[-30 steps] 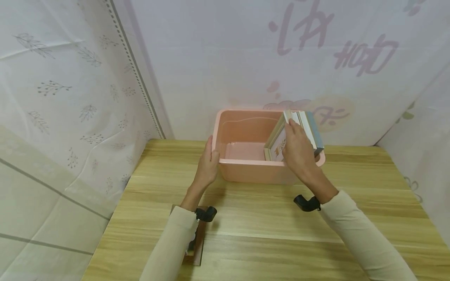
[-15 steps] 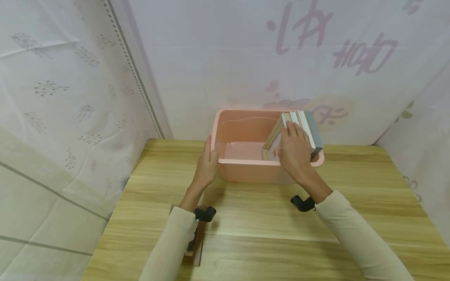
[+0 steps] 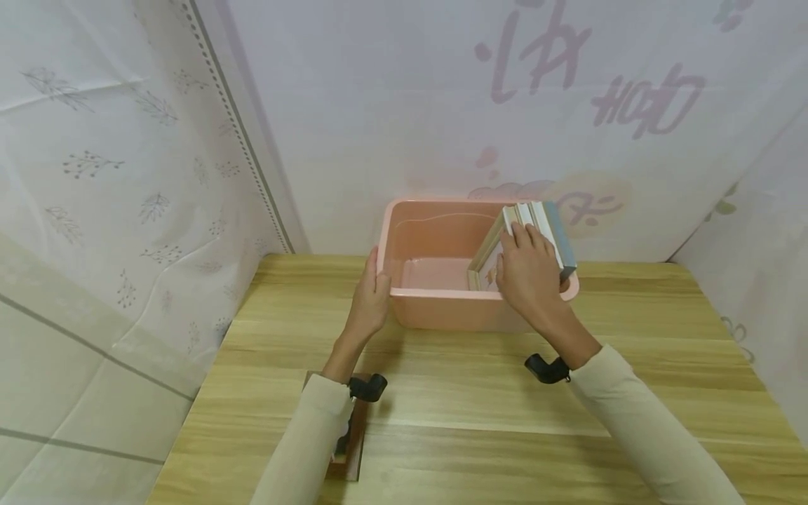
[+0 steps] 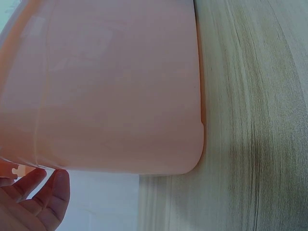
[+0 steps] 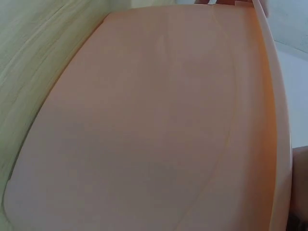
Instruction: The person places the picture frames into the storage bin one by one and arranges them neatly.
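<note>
A pink plastic tub [image 3: 454, 312] stands at the back of the table. My left hand [image 3: 368, 300] grips its left rim near the front corner; in the left wrist view, fingertips [image 4: 60, 187] curl up beneath that rim. Several picture frames [image 3: 548, 224] lean side by side at the tub's right end, with white, cream and grey-blue edges. The nearest frame shows a pale picture with a small print. Across the frames' upper edges rests my right hand [image 3: 532, 275], fingers extended. In the right wrist view, the tub's outer wall [image 5: 144, 120] hides most of that hand.
A brown picture frame [image 3: 357, 442] lies on the wooden table [image 3: 467, 414], partly hidden beneath the left sleeve. Printed fabric [image 3: 379, 105] hangs right behind the table and along both sides. The tub's left part shows bare floor.
My right hand has shifted from holding the nearest frame's top edge to lying over the frames' edges. The left hand keeps its grip on the tub.
</note>
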Demonstrator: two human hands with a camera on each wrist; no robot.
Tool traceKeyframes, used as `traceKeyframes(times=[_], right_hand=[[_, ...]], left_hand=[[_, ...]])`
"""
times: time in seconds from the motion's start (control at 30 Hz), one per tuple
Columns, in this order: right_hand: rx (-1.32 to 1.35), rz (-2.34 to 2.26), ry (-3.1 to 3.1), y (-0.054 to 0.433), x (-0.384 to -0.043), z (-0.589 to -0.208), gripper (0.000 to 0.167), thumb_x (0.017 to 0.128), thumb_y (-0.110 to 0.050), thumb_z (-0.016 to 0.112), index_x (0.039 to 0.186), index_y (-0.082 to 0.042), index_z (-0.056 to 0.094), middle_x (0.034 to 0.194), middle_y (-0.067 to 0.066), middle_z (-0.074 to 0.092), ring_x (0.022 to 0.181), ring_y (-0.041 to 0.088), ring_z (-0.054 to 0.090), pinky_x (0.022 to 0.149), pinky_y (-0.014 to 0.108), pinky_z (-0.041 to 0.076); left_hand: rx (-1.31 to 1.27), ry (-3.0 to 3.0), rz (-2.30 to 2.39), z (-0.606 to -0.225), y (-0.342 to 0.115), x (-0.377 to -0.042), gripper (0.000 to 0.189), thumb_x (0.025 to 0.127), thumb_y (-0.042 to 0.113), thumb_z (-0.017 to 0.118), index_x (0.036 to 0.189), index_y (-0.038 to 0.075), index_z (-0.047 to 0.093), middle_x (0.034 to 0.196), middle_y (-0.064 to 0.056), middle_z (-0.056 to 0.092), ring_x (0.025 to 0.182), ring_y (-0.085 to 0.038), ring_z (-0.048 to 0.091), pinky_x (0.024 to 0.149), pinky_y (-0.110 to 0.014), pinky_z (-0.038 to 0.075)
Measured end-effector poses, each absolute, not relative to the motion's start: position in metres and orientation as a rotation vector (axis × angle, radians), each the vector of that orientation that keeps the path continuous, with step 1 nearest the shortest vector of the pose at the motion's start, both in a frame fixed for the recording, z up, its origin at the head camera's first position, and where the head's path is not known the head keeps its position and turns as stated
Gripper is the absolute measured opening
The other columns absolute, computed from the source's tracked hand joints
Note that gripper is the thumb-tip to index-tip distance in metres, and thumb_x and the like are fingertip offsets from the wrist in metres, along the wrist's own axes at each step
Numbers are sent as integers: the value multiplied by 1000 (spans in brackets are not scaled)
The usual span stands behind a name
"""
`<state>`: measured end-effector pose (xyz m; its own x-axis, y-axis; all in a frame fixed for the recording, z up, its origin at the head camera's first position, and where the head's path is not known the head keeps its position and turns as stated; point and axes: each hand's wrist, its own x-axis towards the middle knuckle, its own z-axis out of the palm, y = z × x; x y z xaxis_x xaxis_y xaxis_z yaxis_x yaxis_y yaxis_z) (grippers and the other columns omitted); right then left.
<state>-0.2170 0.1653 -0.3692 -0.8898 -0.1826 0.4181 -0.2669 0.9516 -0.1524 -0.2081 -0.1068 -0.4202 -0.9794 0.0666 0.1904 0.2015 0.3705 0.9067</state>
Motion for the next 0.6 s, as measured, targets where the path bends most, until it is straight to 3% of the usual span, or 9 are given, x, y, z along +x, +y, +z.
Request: traceKeyframes(times=[0.2,0.37,0.6], right_hand=[[308,357,-2688,175,-208,-373,45,101,-28,51,135,1,56,144,25,49,136,48,38,110,64,28],[287,421,-2633,190,-202,-381,55,101,-41,48,134,2,56,145,27,47,137,49,36,109,66,27],[314,484,-2469,215,-198,-395,60,91,-45,62,128,3,60,141,30,47,132,54,39,103,70,31]], left_hand=[[-246,-2487,-1690,-422,-107,-208,64,101,22,29,160,11,10,161,-16,25,144,-28,32,117,-49,28],[-253,-2489,-1684,-422,-106,-208,64,100,24,29,160,11,10,161,-17,25,144,-29,32,117,-49,27],[-223,-2498,-1672,-422,-107,-207,64,100,23,30,161,15,12,161,-15,27,144,-30,31,117,-51,27]])
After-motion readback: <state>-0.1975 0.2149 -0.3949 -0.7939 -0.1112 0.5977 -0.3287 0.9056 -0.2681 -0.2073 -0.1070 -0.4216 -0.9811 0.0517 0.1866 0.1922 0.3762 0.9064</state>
